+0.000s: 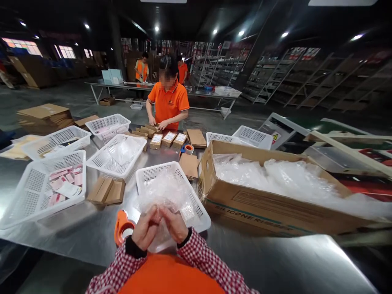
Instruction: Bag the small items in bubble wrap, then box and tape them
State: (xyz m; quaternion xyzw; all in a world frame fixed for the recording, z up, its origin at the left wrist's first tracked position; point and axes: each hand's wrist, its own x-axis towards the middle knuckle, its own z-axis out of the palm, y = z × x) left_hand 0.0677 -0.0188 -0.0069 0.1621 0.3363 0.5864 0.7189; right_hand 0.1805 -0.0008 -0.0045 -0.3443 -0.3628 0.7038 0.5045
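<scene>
My left hand (146, 229) and my right hand (174, 225) are close together, both closed with fingertips pinching a clear plastic bag (165, 190). The crinkled film spreads above and below my fingers, over the near end of a white perforated basket (200, 220). More clear plastic lies inside that basket. Whether anything is inside the film between my fingers, I cannot tell. Just left of my left hand, an orange tape dispenser (120, 228) rests on the metal table (245, 261).
A large cardboard box (260, 210) full of clear plastic stands at right. White baskets (33, 196) line the left, one holding pink packets (65, 183). Folded cartons (107, 191) lie between. Across the table, a person in orange (170, 102) handles cartons behind labelled boxes (169, 139).
</scene>
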